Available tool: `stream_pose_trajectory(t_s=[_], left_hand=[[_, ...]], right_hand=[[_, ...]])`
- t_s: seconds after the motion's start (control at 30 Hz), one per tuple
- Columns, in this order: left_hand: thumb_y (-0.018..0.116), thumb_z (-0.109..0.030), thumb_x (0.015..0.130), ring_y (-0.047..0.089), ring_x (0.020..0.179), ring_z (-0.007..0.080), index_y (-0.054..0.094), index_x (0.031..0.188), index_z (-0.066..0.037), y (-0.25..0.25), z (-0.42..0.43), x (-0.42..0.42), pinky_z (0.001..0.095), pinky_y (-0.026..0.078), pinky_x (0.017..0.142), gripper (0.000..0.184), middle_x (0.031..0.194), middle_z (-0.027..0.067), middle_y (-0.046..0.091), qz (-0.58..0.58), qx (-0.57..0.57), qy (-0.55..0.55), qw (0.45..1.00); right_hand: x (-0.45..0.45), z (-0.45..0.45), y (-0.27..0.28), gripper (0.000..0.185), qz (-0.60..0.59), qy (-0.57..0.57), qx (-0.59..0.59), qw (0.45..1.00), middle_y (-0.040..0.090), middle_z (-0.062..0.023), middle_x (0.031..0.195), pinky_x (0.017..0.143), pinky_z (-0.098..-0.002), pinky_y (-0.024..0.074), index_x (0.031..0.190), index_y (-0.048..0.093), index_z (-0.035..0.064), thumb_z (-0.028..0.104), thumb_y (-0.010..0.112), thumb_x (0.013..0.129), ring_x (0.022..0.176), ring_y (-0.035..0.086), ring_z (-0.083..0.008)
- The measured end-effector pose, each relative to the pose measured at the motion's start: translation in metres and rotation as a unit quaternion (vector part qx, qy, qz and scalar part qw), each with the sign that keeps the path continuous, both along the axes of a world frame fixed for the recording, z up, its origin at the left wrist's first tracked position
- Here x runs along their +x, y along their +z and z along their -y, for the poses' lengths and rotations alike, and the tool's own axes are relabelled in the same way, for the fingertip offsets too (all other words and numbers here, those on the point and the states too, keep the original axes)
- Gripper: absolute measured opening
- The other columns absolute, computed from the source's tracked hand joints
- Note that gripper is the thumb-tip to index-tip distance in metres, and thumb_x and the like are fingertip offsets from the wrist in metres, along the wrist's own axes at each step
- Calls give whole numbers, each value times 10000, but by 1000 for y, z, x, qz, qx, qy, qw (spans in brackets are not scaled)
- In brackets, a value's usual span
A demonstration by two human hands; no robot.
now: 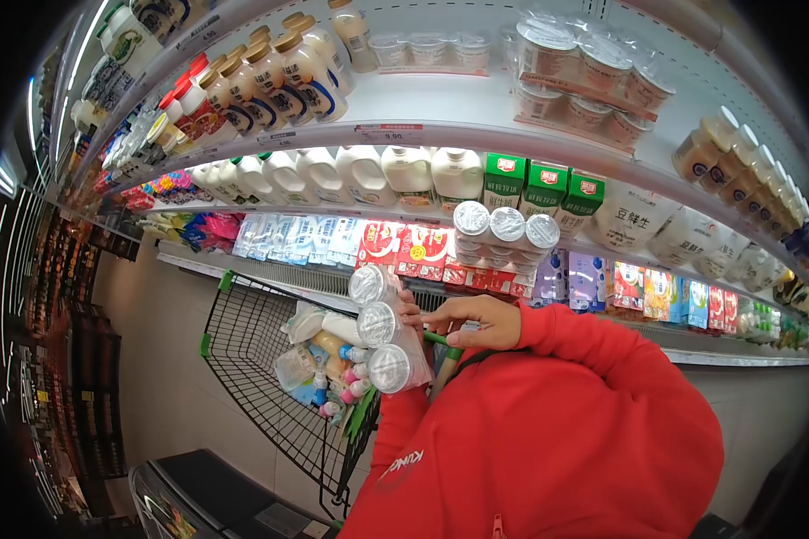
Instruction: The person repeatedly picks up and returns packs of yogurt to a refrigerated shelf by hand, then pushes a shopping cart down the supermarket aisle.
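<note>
My left hand (410,309) grips a plastic-wrapped pack of cups (379,324), three white lids showing; most of that hand is hidden behind the pack. My right hand (473,322) is beside it, fingers reaching toward the pack's edge and the thumb by the green cart handle (438,340). Whether its fingertips touch the pack I cannot tell. Below the pack is a black wire shopping cart (243,337) holding small bottles with blue and pink caps (355,373), a clear tub (295,368) and green leaves (360,413). A similar cup pack (505,229) stands at the shelf's front.
Chilled shelves (395,135) run across in front, with white milk jugs (364,175), green-topped cartons (546,187), red boxes (404,247) and wrapped cup packs (584,76) above. A dark case (207,485) stands at lower left. Dark racks (76,359) line the left side beyond the floor (166,386).
</note>
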State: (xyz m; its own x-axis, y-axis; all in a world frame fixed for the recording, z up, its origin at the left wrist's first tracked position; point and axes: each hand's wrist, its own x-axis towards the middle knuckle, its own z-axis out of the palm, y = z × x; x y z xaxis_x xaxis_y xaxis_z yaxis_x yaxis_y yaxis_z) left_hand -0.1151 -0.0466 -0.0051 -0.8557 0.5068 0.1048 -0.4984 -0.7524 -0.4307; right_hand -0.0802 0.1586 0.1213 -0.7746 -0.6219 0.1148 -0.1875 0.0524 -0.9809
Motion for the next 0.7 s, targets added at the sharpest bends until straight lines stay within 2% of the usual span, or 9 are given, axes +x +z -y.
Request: stream_pose_trajectory(t_s=[0.03, 0.13, 0.33, 0.63, 0.7], left_hand=[[633, -198, 834, 499, 964, 249, 345, 1352, -18, 16, -2, 5, 353, 460, 815, 620, 1186, 158, 420, 12, 46, -5, 999], [633, -182, 828, 503, 903, 242, 291, 1388, 3, 22, 3, 7, 338, 475, 785, 682, 1142, 155, 413, 1, 72, -18, 997], [609, -164, 847, 517, 798, 227, 219, 1415, 33, 17, -3, 9, 293, 498, 686, 717, 1046, 150, 406, -49, 87, -14, 995], [614, -196, 854, 526, 778, 220, 86, 1460, 0, 17, -3, 8, 293, 490, 676, 827, 1017, 144, 400, -80, 29, 7, 996], [621, -207, 851, 527, 781, 217, 133, 1434, 13, 19, -1, 11, 292, 485, 674, 791, 1018, 141, 400, -84, 12, 6, 996]], right_hand=[[0, 0, -1, 417, -13, -5, 4, 1000, 583, -106, 1141, 889, -323, 452, 1290, 500, 16, 206, 554, 922, 1028, 575, -196], [-2, -3, -15, 363, 56, -43, -10, 997, 592, -103, 1138, 889, -316, 462, 1269, 515, 15, 144, 525, 929, 1030, 576, -185], [0, -2, -19, 356, 98, -39, -31, 994, 593, -90, 1133, 901, -308, 455, 1269, 515, 19, 128, 518, 931, 1045, 562, -171], [-1, 1, -34, 362, 86, -26, -38, 995, 586, -89, 1120, 891, -312, 464, 1266, 518, 18, 116, 520, 917, 1037, 562, -164], [0, 1, -36, 361, 71, -25, -19, 997, 584, -91, 1119, 888, -311, 465, 1255, 529, 20, 109, 526, 905, 1030, 567, -166]])
